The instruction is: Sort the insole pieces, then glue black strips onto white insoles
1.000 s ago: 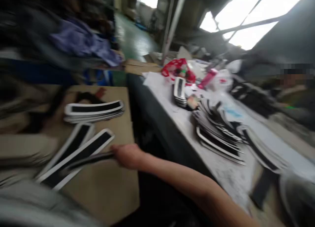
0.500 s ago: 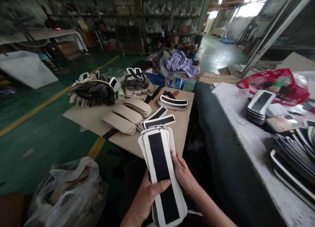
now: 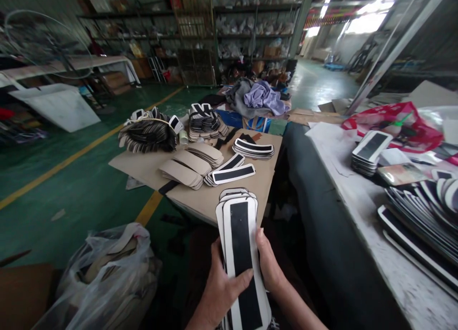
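Between both hands I hold a stack of long, rounded white pieces [image 3: 240, 225], each upper one with a black strip down its middle. My left hand [image 3: 224, 284] is closed around the stack's left side, its thumb lying across the top black strip. My right hand [image 3: 268, 261] presses on the right edge, with its fingers partly hidden behind the stack. Just beyond, on a cardboard-topped table [image 3: 186, 199], lie two loose piles of similar black-and-white strips [image 3: 234, 173]. Fanned beige pieces [image 3: 186, 165] lie to their left, and a curved stack [image 3: 253, 149] sits farther back.
Tied bundles [image 3: 148, 133] stand at the table's far left. A plastic bag of pieces [image 3: 110, 273] is on the floor at lower left. On the right, a long white-topped bench [image 3: 361, 215] carries more stacks [image 3: 372, 151] and a red bag [image 3: 390, 125].
The stack in my hands has turned more upright and its pieces sit closer together. My right hand has slid a little lower along the edge. The camera view has shifted slightly.
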A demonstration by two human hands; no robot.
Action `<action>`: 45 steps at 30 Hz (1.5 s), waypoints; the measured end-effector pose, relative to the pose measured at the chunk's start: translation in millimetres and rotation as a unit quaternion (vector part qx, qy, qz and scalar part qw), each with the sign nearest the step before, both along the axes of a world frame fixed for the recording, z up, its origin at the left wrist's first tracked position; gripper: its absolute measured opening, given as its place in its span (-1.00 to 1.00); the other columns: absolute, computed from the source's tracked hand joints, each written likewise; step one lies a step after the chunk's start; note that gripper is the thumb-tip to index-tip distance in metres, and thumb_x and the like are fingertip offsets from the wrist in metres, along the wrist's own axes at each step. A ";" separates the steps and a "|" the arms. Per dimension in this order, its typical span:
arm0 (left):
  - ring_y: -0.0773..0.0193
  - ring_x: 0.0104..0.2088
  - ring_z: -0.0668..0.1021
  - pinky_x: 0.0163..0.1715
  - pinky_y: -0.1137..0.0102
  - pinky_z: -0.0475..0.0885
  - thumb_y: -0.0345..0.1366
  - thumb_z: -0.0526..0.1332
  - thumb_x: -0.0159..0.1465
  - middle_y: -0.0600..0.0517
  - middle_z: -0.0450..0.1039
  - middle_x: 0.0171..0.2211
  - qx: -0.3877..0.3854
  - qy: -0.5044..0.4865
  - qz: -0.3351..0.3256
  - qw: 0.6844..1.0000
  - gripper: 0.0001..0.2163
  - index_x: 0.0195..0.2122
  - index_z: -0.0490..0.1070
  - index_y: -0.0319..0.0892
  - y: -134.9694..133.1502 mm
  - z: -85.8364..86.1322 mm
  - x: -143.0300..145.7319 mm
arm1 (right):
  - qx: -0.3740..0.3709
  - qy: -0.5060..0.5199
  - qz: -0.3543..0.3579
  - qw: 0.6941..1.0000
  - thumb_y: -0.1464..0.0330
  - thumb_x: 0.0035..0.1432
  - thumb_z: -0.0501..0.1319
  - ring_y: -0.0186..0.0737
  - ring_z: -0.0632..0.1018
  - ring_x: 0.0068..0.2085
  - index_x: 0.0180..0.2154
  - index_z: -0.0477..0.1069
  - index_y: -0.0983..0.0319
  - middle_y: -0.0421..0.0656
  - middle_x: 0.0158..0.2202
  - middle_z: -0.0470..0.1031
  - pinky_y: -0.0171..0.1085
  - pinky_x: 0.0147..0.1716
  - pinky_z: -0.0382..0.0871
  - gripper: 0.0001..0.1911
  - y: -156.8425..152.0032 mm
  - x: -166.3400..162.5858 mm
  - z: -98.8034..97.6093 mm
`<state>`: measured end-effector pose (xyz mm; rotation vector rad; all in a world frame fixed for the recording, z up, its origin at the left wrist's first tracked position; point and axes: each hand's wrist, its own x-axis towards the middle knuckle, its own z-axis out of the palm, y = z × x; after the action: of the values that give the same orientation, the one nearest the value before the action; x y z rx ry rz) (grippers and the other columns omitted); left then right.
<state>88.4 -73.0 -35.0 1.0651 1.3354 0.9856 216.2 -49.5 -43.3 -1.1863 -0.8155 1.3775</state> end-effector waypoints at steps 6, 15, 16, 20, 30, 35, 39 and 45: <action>-0.08 0.06 0.42 0.00 0.14 0.36 -0.18 0.48 -0.17 -0.19 0.27 0.10 0.005 -0.109 0.057 0.992 -0.06 0.16 -0.08 -0.08 3.1 -5.5 10.4 | -0.010 0.042 0.028 0.999 0.02 0.04 0.28 0.03 0.54 -0.08 -0.05 0.40 0.22 -0.04 -0.11 0.55 -0.09 -0.10 0.43 -0.46 2.4 1.7 -8.2; -0.14 -0.16 0.57 -0.08 0.05 0.43 -0.25 0.49 -0.15 -0.19 0.56 -0.22 -0.174 -0.281 0.009 0.944 -0.28 0.05 0.29 -0.27 20.1 1.2 11.6 | 0.070 -0.208 0.014 0.975 0.09 0.18 0.17 -0.01 0.47 0.02 0.17 0.22 0.23 0.02 0.04 0.43 -0.02 0.01 0.37 -0.40 27.3 15.5 -1.1; -0.13 -0.17 0.58 -0.09 0.06 0.44 -0.24 0.49 -0.14 -0.18 0.57 -0.22 -0.165 -0.268 0.017 0.949 -0.29 0.05 0.29 -0.26 21.8 1.0 9.9 | 0.105 -0.257 -0.016 0.960 0.12 0.18 0.17 -0.01 0.44 0.05 0.20 0.18 0.21 0.03 0.07 0.39 0.01 0.02 0.35 -0.39 33.2 18.6 3.1; -0.07 -0.20 0.59 -0.16 0.13 0.48 -0.21 0.47 -0.12 -0.18 0.57 -0.19 -0.118 -0.151 0.020 0.981 -0.37 -0.02 0.33 -0.26 31.0 -3.4 -0.8 | 0.251 -0.388 -0.077 0.884 0.28 0.24 0.15 -0.09 0.39 0.06 0.13 0.29 0.10 -0.04 0.02 0.36 -0.01 0.03 0.34 -0.58 51.3 26.0 27.2; -0.02 -0.13 0.57 -0.12 0.18 0.49 -0.15 0.41 -0.03 -0.12 0.54 -0.13 -0.028 0.007 0.024 0.999 -0.40 0.01 0.30 -0.24 44.7 -9.4 -15.9 | 0.344 -0.416 -0.068 0.839 0.44 0.23 0.16 -0.13 0.41 -0.04 0.18 0.20 0.14 -0.03 -0.02 0.36 -0.08 -0.10 0.42 -0.52 52.6 19.5 52.4; 0.02 -0.12 0.56 -0.12 0.22 0.48 -0.17 0.39 -0.01 -0.08 0.54 -0.13 -0.007 0.049 0.044 0.998 -0.44 0.00 0.32 -0.22 47.6 -8.3 -24.1 | 0.365 -0.384 -0.083 0.844 0.48 0.18 0.20 -0.19 0.43 -0.13 0.06 0.27 0.18 -0.06 -0.10 0.37 -0.15 -0.18 0.42 -0.60 46.1 17.2 58.5; 0.03 -0.12 0.56 -0.09 0.22 0.47 -0.20 0.37 0.00 -0.06 0.55 -0.14 0.001 0.076 0.054 0.996 -0.48 -0.01 0.33 -0.22 47.0 -7.8 -32.1 | 0.365 -0.313 -0.066 0.874 0.49 0.13 0.24 -0.21 0.45 -0.20 -0.13 0.30 0.18 -0.14 -0.24 0.38 -0.19 -0.23 0.43 -0.74 41.8 15.0 63.8; 0.02 -0.10 0.56 -0.06 0.19 0.45 -0.17 0.36 0.02 -0.08 0.53 -0.10 0.021 0.117 0.054 0.991 -0.47 0.01 0.32 -0.21 41.4 -9.7 -42.3 | 0.400 -0.360 -0.006 0.843 0.48 0.17 0.22 -0.28 0.45 -0.29 0.07 0.31 0.16 -0.17 -0.30 0.36 -0.27 -0.29 0.42 -0.58 50.9 11.5 73.0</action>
<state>46.2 -31.7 -44.6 1.1784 1.5828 0.9938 227.7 1.4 29.7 -0.9875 -1.7004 0.4012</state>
